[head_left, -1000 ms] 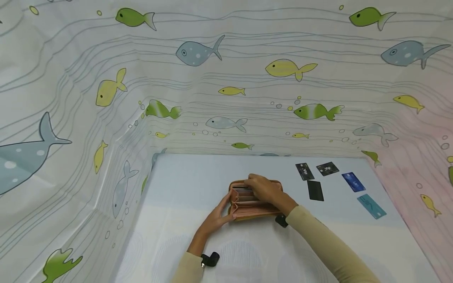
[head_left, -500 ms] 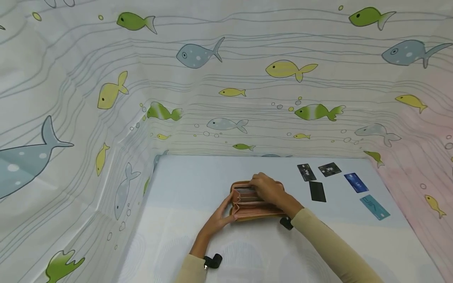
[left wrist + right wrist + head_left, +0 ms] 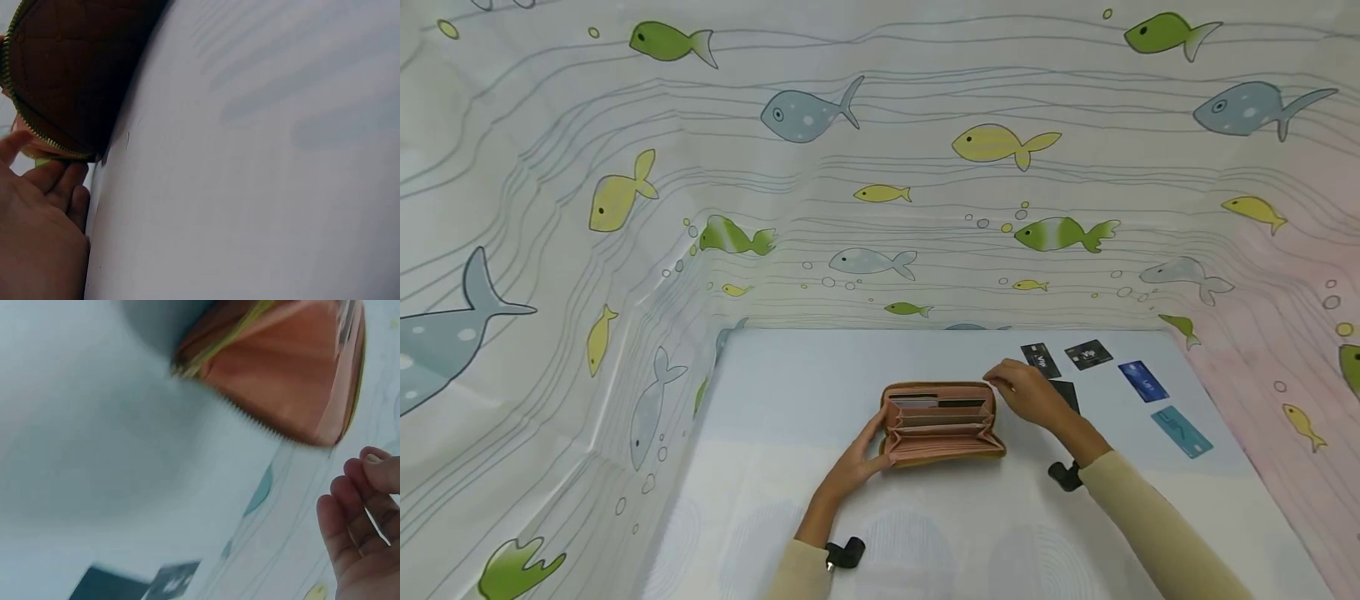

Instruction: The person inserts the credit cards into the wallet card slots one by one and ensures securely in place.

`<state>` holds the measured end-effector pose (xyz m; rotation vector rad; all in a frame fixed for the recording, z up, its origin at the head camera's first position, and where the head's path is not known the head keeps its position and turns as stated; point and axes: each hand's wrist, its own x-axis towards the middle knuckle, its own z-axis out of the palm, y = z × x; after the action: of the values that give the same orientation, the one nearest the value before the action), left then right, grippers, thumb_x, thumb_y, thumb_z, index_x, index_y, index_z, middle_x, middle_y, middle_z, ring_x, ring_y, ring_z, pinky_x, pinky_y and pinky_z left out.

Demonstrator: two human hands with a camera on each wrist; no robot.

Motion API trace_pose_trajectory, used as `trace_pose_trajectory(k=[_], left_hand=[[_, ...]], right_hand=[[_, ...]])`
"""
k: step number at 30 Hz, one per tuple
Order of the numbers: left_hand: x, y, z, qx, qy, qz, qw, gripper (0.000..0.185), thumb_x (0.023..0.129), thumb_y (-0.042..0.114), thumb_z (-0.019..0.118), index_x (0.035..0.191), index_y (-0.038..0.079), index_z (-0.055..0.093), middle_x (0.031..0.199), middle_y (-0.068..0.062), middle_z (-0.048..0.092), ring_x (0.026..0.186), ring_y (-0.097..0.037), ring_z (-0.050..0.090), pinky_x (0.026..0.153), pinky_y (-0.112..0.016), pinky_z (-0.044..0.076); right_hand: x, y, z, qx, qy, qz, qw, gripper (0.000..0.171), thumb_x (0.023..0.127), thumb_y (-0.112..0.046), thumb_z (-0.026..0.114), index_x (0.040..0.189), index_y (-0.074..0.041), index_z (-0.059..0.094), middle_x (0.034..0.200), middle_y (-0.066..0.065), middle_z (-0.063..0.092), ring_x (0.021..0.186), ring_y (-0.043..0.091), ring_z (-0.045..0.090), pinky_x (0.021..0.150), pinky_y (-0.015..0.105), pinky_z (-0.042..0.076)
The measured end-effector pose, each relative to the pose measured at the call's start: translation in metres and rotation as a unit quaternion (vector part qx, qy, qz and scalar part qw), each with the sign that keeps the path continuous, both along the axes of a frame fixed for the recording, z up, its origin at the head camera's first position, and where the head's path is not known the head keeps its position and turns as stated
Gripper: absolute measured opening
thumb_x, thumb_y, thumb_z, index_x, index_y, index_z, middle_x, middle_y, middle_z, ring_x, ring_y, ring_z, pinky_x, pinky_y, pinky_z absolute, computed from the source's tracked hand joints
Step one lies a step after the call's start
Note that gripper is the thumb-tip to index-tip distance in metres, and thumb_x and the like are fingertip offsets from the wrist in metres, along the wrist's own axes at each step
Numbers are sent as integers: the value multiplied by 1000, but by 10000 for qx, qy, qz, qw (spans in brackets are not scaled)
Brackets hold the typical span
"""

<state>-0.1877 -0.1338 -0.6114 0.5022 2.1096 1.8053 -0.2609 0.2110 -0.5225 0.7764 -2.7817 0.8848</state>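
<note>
A: What step's this?
B: Card business, I'd guess. Wallet (image 3: 942,448) sits gaping between the hands; left hand (image 3: 852,468) pinches its eight-o'clock end.
A: Right hand (image 3: 1033,398)?
B: Off its two-o'clock corner, bunched narrow, seemingly empty. Next move probably wants a light pinch: teal card (image 3: 1182,432) at three o'clock looks slick (quilted outside, gold zip (image 3: 47,139), pink pleats!).

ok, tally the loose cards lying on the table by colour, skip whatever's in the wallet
Black cards: 3 (one partly hidden behind the right hand)
Blue card: 1
Teal card: 1
Total: 5
</note>
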Motion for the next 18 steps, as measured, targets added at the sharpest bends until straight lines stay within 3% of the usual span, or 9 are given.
trace_pose_trajectory(k=[4, 9, 18], left_hand=[[2, -3, -3, -129, -14, -53, 9999, 82, 98, 19, 62, 162, 30, 12, 169, -4, 6, 156, -30, 3, 122, -61, 8], [4, -11, -3, -226, 27, 128, 9997, 82, 97, 21, 64, 162, 29, 14, 169, -5, 11, 156, -29, 7, 122, -61, 10], [-2, -2, -2, -54, 210, -24, 9998, 81, 98, 15, 62, 162, 27, 14, 169, -6, 9, 156, -29, 5, 121, -64, 9]], right_hand=[[5, 27, -6, 222, -285, -501, 9981, 13, 94, -3, 67, 103, -7, 75, 95, 6, 72, 81, 14, 62, 68, 30, 53], [10, 60, -13, 372, -779, -1119, 9900, 16, 97, -8, 64, 109, -3, 73, 102, 11, 72, 87, 23, 65, 73, 39, 57], [20, 159, -13, 764, -1370, -2247, 9617, 33, 97, -10, 61, 123, 9, 60, 110, 31, 61, 100, 46, 59, 81, 57, 53]])
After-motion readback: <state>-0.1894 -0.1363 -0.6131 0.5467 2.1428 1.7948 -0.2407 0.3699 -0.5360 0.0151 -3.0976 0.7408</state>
